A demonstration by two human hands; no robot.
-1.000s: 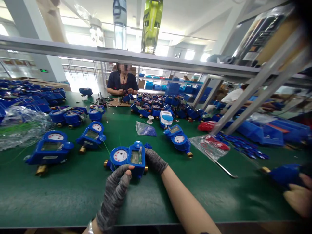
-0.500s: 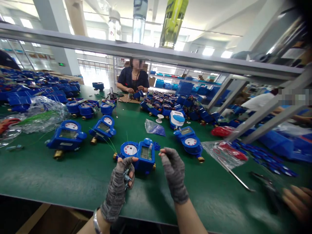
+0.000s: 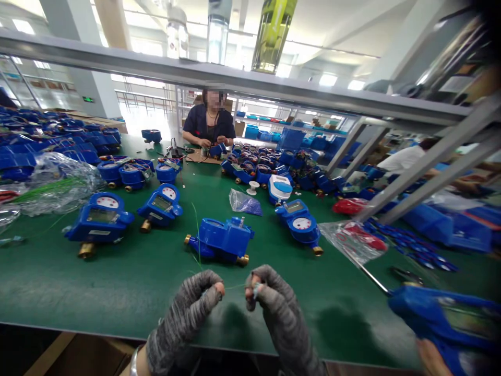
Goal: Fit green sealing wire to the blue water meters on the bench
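Note:
In grey fingerless gloves, both my hands are close together above the front of the green table. My left hand point(image 3: 191, 303) is closed, pinching a thin green wire point(image 3: 235, 286) that stretches across the gap to the right. My right hand point(image 3: 274, 303) is closed around a small pale-blue piece point(image 3: 255, 290) at the wire's other end; its exact kind is hard to make out. Just beyond them lies a blue water meter point(image 3: 221, 237) with brass end fittings, its dial face turned out of sight. Green wire stands up beside its left end.
Blue meters point(image 3: 99, 219) stand left, with another meter point(image 3: 301, 224) at right. At the right edge a co-worker's hand point(image 3: 432, 357) holds a blue meter point(image 3: 442, 318). A metal rod point(image 3: 371, 279) and bag of red parts point(image 3: 362, 240) lie nearby. A shelf point(image 3: 235, 75) crosses overhead.
The middle meter has been tipped so its dial faces away. My hands have drawn back toward the table edge with the green wire between them. A co-worker's meter has entered at right.

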